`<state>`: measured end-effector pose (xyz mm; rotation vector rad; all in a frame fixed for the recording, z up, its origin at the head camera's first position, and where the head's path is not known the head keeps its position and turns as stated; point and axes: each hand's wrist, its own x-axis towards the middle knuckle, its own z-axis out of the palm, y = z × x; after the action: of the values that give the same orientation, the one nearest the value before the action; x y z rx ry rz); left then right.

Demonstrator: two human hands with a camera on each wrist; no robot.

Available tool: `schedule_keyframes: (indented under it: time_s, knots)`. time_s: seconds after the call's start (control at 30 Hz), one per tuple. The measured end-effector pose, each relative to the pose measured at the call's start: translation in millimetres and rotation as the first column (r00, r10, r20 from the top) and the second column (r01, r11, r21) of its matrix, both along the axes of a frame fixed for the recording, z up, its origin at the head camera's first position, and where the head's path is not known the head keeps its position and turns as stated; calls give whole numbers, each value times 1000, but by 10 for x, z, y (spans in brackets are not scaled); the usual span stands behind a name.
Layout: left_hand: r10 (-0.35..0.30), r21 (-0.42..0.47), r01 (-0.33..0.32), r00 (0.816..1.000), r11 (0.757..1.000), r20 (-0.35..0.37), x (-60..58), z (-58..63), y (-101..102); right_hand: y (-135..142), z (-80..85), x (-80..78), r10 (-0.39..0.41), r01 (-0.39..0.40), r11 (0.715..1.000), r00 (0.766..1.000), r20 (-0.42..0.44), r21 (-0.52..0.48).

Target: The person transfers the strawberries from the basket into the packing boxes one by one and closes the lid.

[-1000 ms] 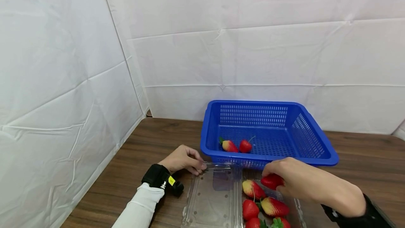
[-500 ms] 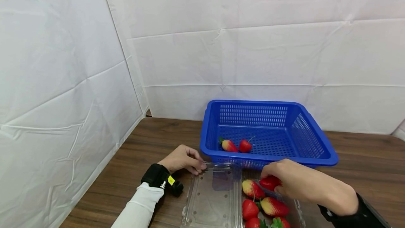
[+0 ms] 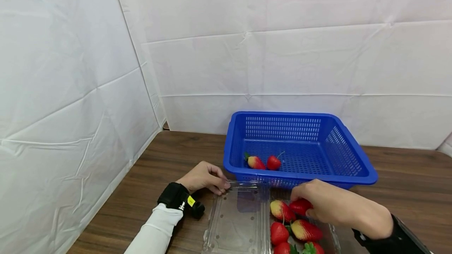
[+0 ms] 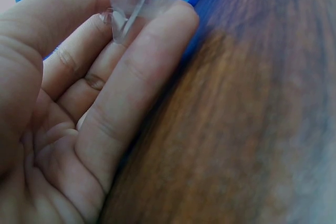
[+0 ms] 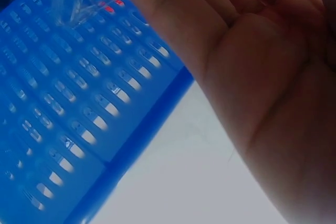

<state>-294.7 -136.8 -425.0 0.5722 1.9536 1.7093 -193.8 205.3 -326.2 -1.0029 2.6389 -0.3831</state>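
Observation:
A clear plastic clamshell lies opened out in the head view, its lid (image 3: 234, 222) on the left and its strawberry-filled half (image 3: 334, 240) on the right. My left hand (image 3: 205, 177) pinches the lid's far left corner; the left wrist view has the thin plastic edge (image 4: 126, 17) between thumb and fingers. With thumb and fingertips my right hand (image 3: 339, 207) holds a red strawberry (image 3: 300, 207) low in the far end of the filled half. Beside it lie several others, such as a pale-tipped strawberry (image 3: 306, 230). In the right wrist view, the held strawberry is hidden.
Just behind the clamshell stands a blue plastic basket (image 3: 300, 176) with two strawberries, one of them a pale-shouldered strawberry (image 3: 256, 162). White sheeting (image 3: 300, 58) rises behind and at the left of the wooden table (image 3: 190, 148).
My right hand has shifted slightly left and nearer, bringing the strawberry down beside the others in the clamshell. The left hand has stayed at the lid corner.

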Motion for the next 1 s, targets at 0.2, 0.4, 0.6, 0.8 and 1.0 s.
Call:
schedule_keyframes:
  time_s: [0.2,0.4,0.6,0.8,1.0]
  knots:
    - [-7,3,7,1000,1000,-2,6,12,-4,-15,-20,-14,-29,28,999,999,19,31]
    - [2,6,-2,1000,1000,6,11,17,-11,-26,-55,-20,-59,57,998,996,61,34]
    - [6,6,-6,1000,1000,8,14,8,0,-31,-89,-29,-50,49,999,996,68,24]
    - [4,9,-4,1000,1000,9,19,11,1,-39,-100,-25,-32,31,999,998,52,15]
    - [2,8,-2,1000,1000,4,8,6,-3,-61,-123,-31,-40,39,999,998,44,36]
